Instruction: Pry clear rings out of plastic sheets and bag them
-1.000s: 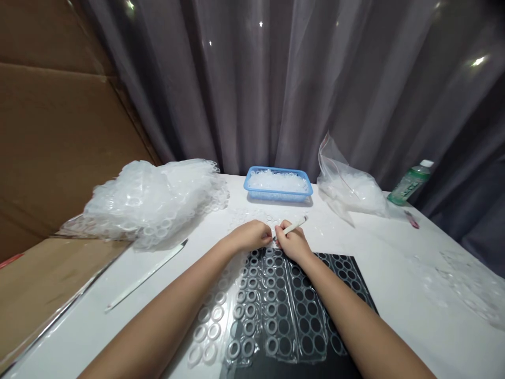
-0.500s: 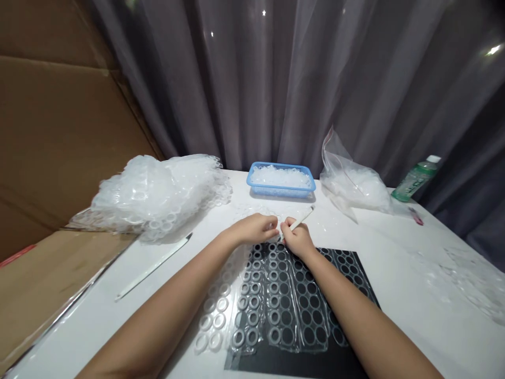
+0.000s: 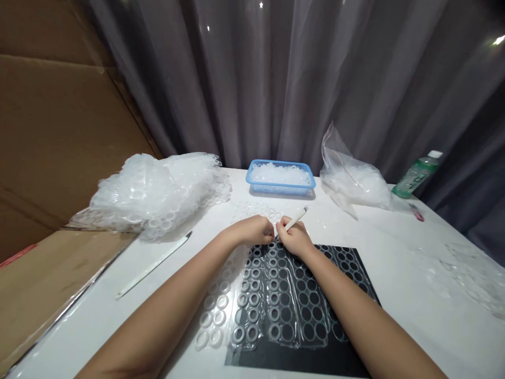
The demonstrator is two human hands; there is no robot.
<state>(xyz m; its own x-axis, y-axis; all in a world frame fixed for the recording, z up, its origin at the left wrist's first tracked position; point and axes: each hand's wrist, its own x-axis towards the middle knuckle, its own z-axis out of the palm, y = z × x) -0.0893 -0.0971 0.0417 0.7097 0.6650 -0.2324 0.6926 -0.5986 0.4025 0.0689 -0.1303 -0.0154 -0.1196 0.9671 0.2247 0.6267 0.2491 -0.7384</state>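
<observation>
Here, slim white tool in right grip; glossy circle-patterned film near

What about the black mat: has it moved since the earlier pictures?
No. Judged against the blue basket, the black mat lies in the same place.

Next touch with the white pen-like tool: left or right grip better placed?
Right, probably: the right grip holds the pen-like tool, tip down near the far end of the ringed strips. The left grip, curled beside it, shows no tool.
</observation>
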